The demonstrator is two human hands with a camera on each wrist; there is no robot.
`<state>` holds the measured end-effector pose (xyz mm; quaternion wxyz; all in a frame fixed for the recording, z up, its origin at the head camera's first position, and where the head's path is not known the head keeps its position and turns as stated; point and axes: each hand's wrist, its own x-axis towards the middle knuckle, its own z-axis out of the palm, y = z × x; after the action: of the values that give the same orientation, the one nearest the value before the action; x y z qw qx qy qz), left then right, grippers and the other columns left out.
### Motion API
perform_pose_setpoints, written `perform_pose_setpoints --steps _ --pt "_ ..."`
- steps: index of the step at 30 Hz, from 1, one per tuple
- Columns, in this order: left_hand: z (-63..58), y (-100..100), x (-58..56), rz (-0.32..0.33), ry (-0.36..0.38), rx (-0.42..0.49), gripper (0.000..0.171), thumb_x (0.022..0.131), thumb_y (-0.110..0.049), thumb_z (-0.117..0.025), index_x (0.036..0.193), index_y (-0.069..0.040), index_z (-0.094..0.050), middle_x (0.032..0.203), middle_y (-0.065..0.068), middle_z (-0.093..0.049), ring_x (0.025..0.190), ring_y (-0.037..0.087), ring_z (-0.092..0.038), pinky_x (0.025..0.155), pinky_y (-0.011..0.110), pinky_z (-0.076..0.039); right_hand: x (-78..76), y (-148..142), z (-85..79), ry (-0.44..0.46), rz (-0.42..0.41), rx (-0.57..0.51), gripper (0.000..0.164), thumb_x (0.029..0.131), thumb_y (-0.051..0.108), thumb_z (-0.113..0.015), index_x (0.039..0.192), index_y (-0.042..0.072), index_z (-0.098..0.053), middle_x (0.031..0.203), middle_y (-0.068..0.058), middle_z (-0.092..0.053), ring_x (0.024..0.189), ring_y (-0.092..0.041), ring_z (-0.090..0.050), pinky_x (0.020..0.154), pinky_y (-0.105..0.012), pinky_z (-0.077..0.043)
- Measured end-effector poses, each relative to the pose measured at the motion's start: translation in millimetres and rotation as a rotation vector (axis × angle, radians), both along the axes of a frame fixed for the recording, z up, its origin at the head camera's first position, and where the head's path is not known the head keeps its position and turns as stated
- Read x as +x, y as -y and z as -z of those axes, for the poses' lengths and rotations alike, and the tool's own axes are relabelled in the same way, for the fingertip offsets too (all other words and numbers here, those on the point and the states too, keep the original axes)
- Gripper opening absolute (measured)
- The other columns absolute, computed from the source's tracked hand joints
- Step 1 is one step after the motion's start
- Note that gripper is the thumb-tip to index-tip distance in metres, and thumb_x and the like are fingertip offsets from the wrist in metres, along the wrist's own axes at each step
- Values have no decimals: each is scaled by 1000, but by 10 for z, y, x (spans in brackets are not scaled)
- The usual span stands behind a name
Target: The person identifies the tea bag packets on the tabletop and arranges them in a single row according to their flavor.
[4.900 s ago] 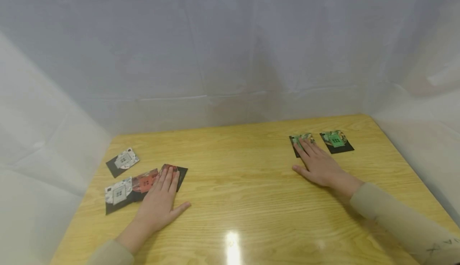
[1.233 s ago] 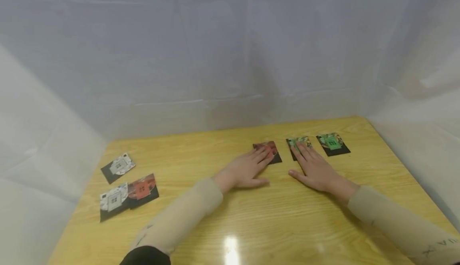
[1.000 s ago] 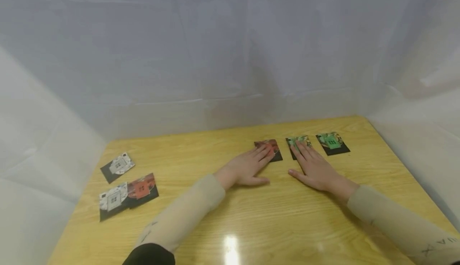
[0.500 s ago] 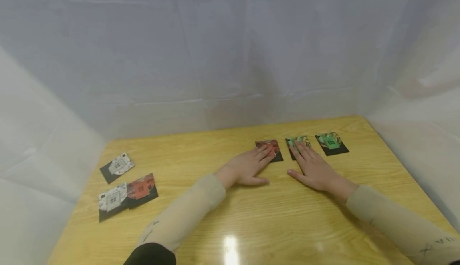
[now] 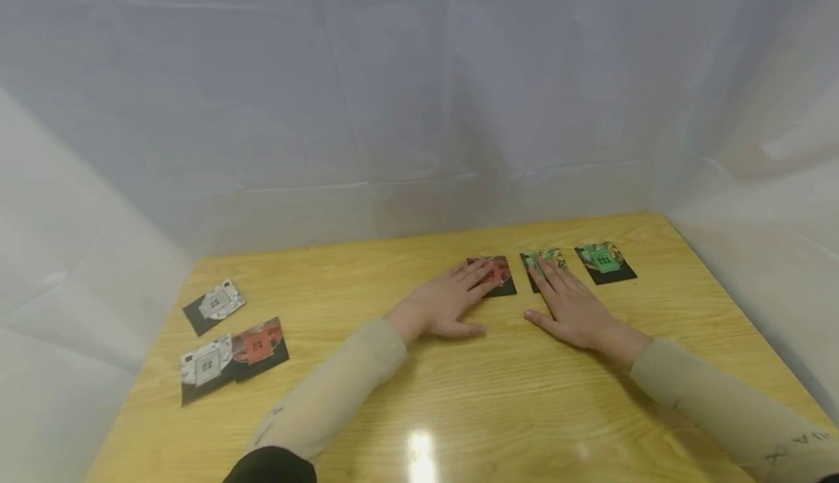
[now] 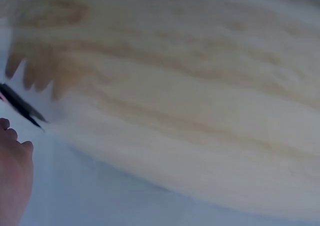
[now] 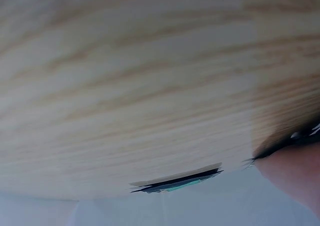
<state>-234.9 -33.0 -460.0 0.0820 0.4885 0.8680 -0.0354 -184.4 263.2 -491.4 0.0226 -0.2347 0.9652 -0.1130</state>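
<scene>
Room's hung w/ pale grey sheeting round a yellow wood-grain tabletop. L hand lies flat, fingers straight, on a flat red-and-black rectangular packet (card poss., can't tell) near the far edge. R hand likewise, fingers outstretched on a flat green-and-black packet; neither hand grips anything. A second green-and-black packet sits just beside, further R.

Main change in the last approx. 5 secs: the L hand's packet came across from the L group to next to the greens; R hand stayed put. Since then, barely any shift. Looks like that makes a row of 3, w/ gaps btw., fairly even.

Remaining on the L: a tilted white-and-black packet, plus a nearer white-and-black packet touching, poss. overlapping, another red-and-black packet.
</scene>
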Motion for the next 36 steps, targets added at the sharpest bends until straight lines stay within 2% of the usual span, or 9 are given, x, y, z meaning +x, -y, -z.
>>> perform_pose_setpoints --steps 3,8,12,16,23,27,36 --pt "-72 73 34 -8 -1 38 91 105 -70 -44 173 -19 -11 181 13 -5 169 31 -3 139 46 -8 5 4 -15 1 3 15 87 109 52 -51 168 -3 -18 176 -28 -13 163 -49 -15 133 -64 -18" --pt "-142 263 107 -14 -45 65 88 106 -66 -46 172 -15 -19 180 18 -7 168 37 -8 138 50 -8 9 -3 6 -12 -4 -4 88 109 51 -53 168 -3 -19 176 -29 -13 163 -49 -15 132 -64 -18" --pt "-174 457 171 -31 -83 72 86 106 -64 -48 170 -13 -25 179 21 -11 167 39 -11 137 54 -12 5 -23 40 -21 -8 -30 88 108 50 -55 168 -4 -19 175 -30 -14 162 -51 -15 132 -66 -18" --pt "-199 698 260 -66 -75 110 84 106 -61 -51 169 -12 -27 178 21 -11 166 40 -13 136 57 -14 -10 -27 53 -6 -10 -25 87 109 51 -53 168 -3 -18 176 -29 -12 163 -50 -14 132 -66 -17" --pt "-248 1117 470 -124 -100 150 83 104 -56 -57 168 -8 -31 177 22 -14 164 42 -19 134 61 -19 -36 -43 109 -17 -20 -30 89 109 53 -52 169 -2 -17 176 -28 -11 163 -49 -14 132 -65 -18" --pt "-259 1332 607 -184 -123 177 82 103 -53 -60 166 -7 -34 176 22 -17 164 42 -21 133 61 -21 -49 -46 124 -3 -17 -24 89 109 52 -53 169 -1 -15 177 -26 -9 164 -47 -11 133 -64 -16" --pt "-134 1783 955 -302 -149 202 77 102 -50 -63 164 -8 -41 174 23 -25 161 43 -29 130 63 -27 -66 -55 143 0 -11 -11 89 108 52 -54 169 -1 -14 178 -25 -8 165 -46 -11 134 -63 -15"
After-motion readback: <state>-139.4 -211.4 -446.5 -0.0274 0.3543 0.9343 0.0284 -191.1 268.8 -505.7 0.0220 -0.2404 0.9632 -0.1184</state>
